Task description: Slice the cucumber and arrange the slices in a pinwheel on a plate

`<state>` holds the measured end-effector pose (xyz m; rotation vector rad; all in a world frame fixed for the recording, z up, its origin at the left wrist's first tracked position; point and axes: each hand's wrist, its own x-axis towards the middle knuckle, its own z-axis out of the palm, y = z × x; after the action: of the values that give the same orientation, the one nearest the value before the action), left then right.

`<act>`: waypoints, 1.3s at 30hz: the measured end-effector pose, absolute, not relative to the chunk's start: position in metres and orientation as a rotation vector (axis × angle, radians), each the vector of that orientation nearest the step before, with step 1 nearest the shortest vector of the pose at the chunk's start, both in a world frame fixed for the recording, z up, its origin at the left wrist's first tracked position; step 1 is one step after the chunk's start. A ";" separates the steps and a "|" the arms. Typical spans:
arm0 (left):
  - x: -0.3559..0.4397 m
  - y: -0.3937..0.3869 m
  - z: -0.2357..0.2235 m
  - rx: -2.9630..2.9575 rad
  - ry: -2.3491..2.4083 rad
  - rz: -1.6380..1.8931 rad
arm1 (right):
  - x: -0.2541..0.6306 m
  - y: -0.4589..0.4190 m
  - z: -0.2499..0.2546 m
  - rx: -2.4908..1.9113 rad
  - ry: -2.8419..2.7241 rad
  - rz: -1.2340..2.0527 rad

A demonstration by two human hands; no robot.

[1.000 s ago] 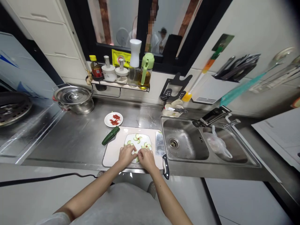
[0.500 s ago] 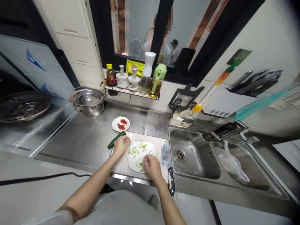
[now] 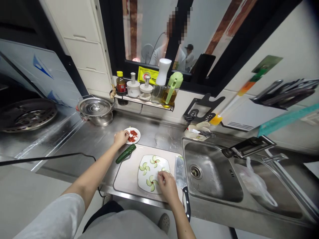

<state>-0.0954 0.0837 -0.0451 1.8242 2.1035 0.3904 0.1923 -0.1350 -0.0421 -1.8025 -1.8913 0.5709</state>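
Observation:
My left hand (image 3: 121, 138) is at the left rim of a small round plate (image 3: 138, 131) that carries chopped red pieces (image 3: 133, 134). Its fingers are drawn together, and anything between them is too small to make out. Over the right side of a square white plate (image 3: 142, 182), my right hand (image 3: 167, 185) is closed with fingertips pinched; their contents are hidden. Fans of green-edged cucumber slices (image 3: 144, 168) lie on that plate, some with a red centre. The plate rests on a pale cutting board (image 3: 124, 176). A cucumber piece (image 3: 126, 153) lies across the board's upper left corner.
A cleaver (image 3: 181, 172) lies along the board's right edge, its black handle toward me. Right of it is a steel double sink (image 3: 211, 166) with a plastic bag (image 3: 256, 182). A lidded pot (image 3: 96, 111) stands back left, and a condiment rack (image 3: 147, 99) hangs behind.
My left hand has moved from above the square plate's left side, up and left to the small plate with red pieces. My right hand stays over the square plate. The view has shifted slightly.

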 end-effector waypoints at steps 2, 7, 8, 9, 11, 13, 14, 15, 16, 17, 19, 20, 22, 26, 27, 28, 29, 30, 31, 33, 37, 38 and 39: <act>-0.091 0.093 -0.048 1.870 2.095 0.275 | 0.193 -0.135 -0.043 -1.805 -1.884 0.575; -0.080 0.105 -0.056 1.896 2.082 0.192 | 0.199 -0.137 -0.045 -1.840 -1.863 0.590; -0.079 0.107 -0.057 1.900 2.082 0.183 | 0.200 -0.137 -0.046 -1.847 -1.863 0.592; -0.077 0.109 -0.059 1.902 2.083 0.176 | 0.202 -0.138 -0.046 -1.852 -1.864 0.593; -0.074 0.112 -0.062 1.905 2.087 0.164 | 0.204 -0.138 -0.046 -1.858 -1.858 0.592; -0.071 0.116 -0.065 1.901 2.092 0.152 | 0.205 -0.138 -0.045 -1.859 -1.848 0.593; -0.070 0.117 -0.067 1.897 2.095 0.147 | 0.205 -0.138 -0.045 -1.857 -1.842 0.595; -0.069 0.118 -0.068 1.892 2.098 0.142 | 0.205 -0.138 -0.045 -1.854 -1.836 0.598; -0.068 0.119 -0.069 1.887 2.101 0.139 | 0.204 -0.138 -0.045 -1.852 -1.831 0.601; -0.067 0.120 -0.070 1.882 2.103 0.137 | 0.204 -0.137 -0.044 -1.850 -1.828 0.607; -0.066 0.120 -0.072 1.870 2.104 0.139 | 0.204 -0.137 -0.044 -1.849 -1.821 0.618; -0.066 0.120 -0.072 1.863 2.105 0.143 | 0.204 -0.136 -0.044 -1.849 -1.819 0.623; -0.066 0.120 -0.071 1.844 2.110 0.159 | 0.204 -0.136 -0.043 -1.850 -1.812 0.626; -0.066 0.116 -0.067 1.786 2.121 0.221 | 0.205 -0.137 -0.044 -1.858 -1.809 0.624; -0.067 0.115 -0.066 1.767 2.126 0.245 | 0.205 -0.137 -0.044 -1.859 -1.810 0.624; -0.067 0.114 -0.065 1.747 2.133 0.271 | 0.205 -0.137 -0.045 -1.857 -1.810 0.624; -0.068 0.113 -0.063 1.726 2.140 0.300 | 0.206 -0.138 -0.045 -1.852 -1.810 0.623; -0.069 0.111 -0.061 1.704 2.147 0.331 | 0.206 -0.139 -0.046 -1.847 -1.810 0.622; -0.069 0.109 -0.059 1.682 2.152 0.365 | 0.206 -0.139 -0.046 -1.842 -1.811 0.621; -0.070 0.104 -0.056 1.649 2.159 0.422 | 0.206 -0.140 -0.048 -1.838 -1.814 0.622; -0.063 0.084 -0.053 1.509 2.059 0.749 | 0.204 -0.140 -0.050 -1.832 -1.817 0.621; -0.060 0.078 -0.052 1.435 1.976 0.900 | 0.203 -0.139 -0.049 -1.821 -1.818 0.622; -0.056 0.070 -0.051 1.362 1.874 1.036 | 0.202 -0.139 -0.049 -1.807 -1.819 0.621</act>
<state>-0.0558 0.0699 -0.0514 1.3622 1.8742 1.0358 0.2023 -0.1387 -0.0489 -1.8070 -1.8192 0.6211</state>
